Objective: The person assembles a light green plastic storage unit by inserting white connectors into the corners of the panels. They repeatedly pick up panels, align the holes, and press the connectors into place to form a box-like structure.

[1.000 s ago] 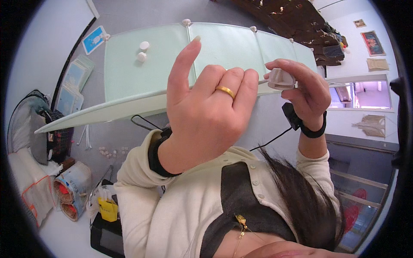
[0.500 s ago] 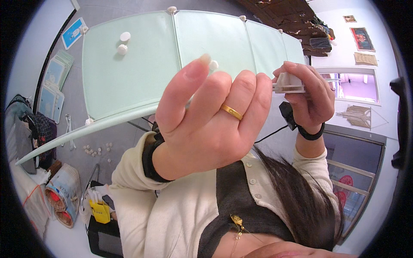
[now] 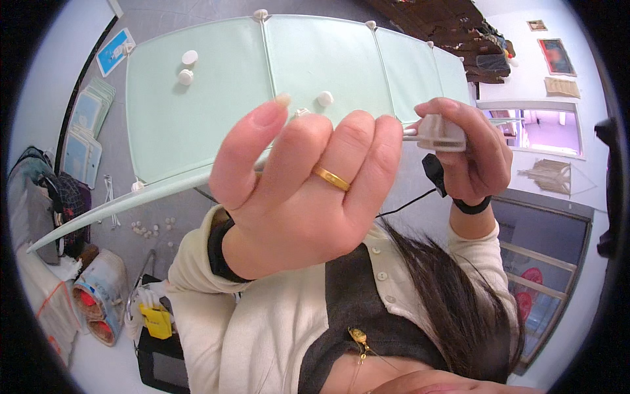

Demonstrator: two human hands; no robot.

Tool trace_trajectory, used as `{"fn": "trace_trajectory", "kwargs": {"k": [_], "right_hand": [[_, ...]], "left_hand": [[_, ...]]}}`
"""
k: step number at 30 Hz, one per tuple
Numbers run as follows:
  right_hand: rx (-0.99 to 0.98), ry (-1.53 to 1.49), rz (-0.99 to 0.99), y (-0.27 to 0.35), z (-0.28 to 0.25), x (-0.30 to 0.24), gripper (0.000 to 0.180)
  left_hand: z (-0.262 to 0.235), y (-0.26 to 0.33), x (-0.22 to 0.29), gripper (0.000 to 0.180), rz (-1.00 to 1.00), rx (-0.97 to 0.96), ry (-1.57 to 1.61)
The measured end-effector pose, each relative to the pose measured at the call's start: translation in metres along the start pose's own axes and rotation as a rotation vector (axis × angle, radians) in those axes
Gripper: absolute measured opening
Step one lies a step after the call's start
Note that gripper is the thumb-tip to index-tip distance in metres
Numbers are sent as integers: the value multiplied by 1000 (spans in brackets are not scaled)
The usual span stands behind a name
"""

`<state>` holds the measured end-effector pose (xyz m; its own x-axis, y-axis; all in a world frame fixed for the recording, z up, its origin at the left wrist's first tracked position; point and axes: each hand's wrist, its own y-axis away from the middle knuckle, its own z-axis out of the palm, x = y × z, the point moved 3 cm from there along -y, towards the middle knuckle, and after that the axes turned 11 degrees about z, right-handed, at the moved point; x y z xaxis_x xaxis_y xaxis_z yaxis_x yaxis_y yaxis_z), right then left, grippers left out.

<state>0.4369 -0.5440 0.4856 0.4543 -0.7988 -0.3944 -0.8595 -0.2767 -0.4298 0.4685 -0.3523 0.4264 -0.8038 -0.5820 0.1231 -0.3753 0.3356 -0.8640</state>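
My left hand point(image 3: 295, 190), with a gold ring, is curled around the pale green panel point(image 3: 125, 205) that I see nearly edge-on; its fingertips are hidden. At the right, my right hand point(image 3: 476, 151) pinches a white plastic connector point(image 3: 441, 134) between thumb and fingers. Thin white rod ends run from beside my left hand into this connector. Just beyond stands a structure of pale green panels point(image 3: 197, 118), joined at the corners by white connectors point(image 3: 260, 14). Loose white round pieces point(image 3: 189, 58) lie on its surface, another white piece point(image 3: 325, 99) nearer my left hand.
Several small white pieces point(image 3: 146, 230) and some white rods point(image 3: 110, 203) lie on the floor at left. More flat panels point(image 3: 80, 152) lean by the wall. A chair point(image 3: 161, 361) with a yellow packet point(image 3: 155, 320) stands lower left. A black cable point(image 3: 410, 205) hangs below my right hand.
My left hand has shifted slightly left and down, uncovering more of the white pieces behind it. More rod shows between my hands. The connector remains in my right hand, a little turned.
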Motion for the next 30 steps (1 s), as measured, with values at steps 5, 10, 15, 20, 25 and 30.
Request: {"fn": "trace_trajectory", "kwargs": {"k": [5, 10, 15, 20, 25, 30], "right_hand": [[-12, 69, -40, -2, -3, 1, 48], [34, 47, -111, -7, 0, 1, 47], [-16, 110, -138, -12, -4, -4, 44], [17, 70, -165, -12, 1, -3, 43], [96, -43, -97, -4, 7, 10, 53], [186, 31, 43, 15, -18, 31, 55]], "left_hand": [[-4, -1, 2, 19, 14, -28, 1], [-9, -3, 4, 17, 26, -83, 0], [-12, -6, 5, 17, 31, -113, 7], [-17, -17, 12, 25, 15, -141, 111], [-10, -40, 18, 38, 51, -219, 438], [-4, -56, 21, 30, 55, -248, 462]]}}
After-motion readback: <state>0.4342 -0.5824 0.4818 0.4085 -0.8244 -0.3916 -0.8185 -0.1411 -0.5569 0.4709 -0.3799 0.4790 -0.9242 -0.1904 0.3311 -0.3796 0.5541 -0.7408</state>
